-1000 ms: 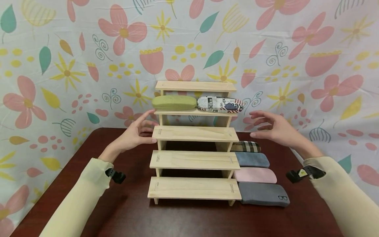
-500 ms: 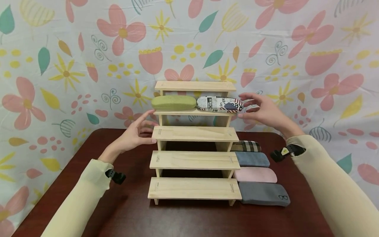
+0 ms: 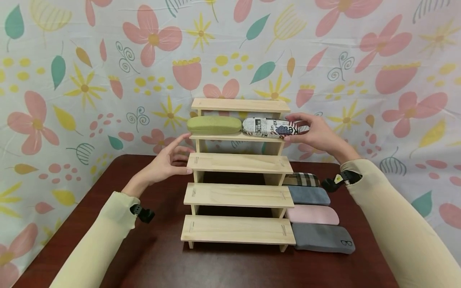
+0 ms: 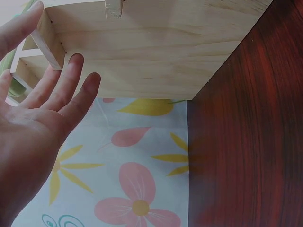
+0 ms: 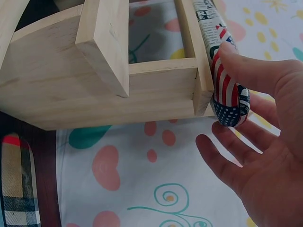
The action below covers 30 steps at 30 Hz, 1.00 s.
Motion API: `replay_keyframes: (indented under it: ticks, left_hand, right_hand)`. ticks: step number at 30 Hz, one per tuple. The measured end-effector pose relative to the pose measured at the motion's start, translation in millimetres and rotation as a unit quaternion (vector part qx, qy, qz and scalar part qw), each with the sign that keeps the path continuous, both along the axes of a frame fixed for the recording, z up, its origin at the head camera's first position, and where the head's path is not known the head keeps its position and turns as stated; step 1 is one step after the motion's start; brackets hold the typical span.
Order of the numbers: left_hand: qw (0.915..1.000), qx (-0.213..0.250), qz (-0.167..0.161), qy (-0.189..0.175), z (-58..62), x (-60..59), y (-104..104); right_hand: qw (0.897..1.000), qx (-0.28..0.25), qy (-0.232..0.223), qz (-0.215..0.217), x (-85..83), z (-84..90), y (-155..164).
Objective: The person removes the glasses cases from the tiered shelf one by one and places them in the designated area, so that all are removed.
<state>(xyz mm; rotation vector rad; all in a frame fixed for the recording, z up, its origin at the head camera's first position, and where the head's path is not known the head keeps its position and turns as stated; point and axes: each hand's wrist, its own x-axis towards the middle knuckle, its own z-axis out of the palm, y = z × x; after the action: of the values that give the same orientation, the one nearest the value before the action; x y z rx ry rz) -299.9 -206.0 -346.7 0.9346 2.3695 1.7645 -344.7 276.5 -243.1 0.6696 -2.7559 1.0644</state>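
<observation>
a green case (image 3: 214, 125) lay on the second-highest step of the rack, at its left end. to the right of the rack four cases lay in a row on the dark red table (image 3: 151, 256), running from back to front: a plaid case (image 3: 304, 179), a blue-grey case (image 3: 309, 195), a pink case (image 3: 312, 215) and a dark grey case (image 3: 322, 238) marked with a small glasses outline. behind the table hung a white cloth (image 3: 90, 80) printed with pink flowers, yellow flowers and teal leaves.
</observation>
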Motion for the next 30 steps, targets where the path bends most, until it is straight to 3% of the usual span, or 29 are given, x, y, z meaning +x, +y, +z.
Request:
replay_keyframes:
  ticks: [12,30]
  left_hand:
    - [1.0000,0.000,0.001,0.005,-0.3,0.3,-1.1]
    - [1.0000,-0.001,0.001,0.007,-1.0,-0.6,-0.2]
  right_hand:
    - [1.000,-0.008,0.008,0.004,-1.3,-1.7,1.3]
    - [0.999,-0.013,-0.029,0.023,-2.7,-3.0,3.8]
